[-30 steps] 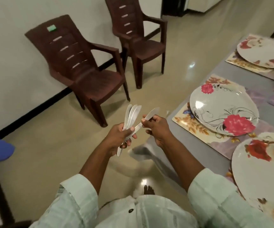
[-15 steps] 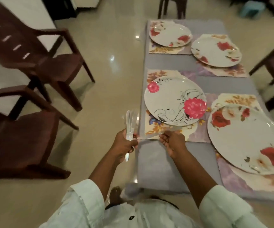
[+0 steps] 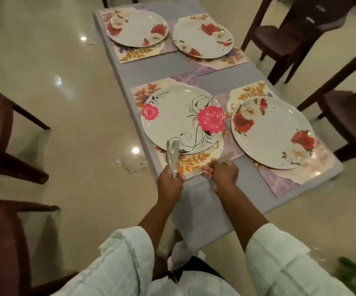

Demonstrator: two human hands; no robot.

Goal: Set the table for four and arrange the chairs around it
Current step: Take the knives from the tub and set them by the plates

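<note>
Brown chairs (image 3: 296,33) beside the table (image 3: 196,210), four flowered plates (image 3: 182,118) on placemats (image 3: 194,163).

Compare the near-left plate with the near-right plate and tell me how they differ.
The near-left plate bears pink flowers with black swirling lines; the near-right plate bears red and cream roses without swirls. The left hand holds cutlery up over the near-left plate's edge; nothing overlaps the near-right plate. Both are round, white, and sit on floral placemats.
</note>
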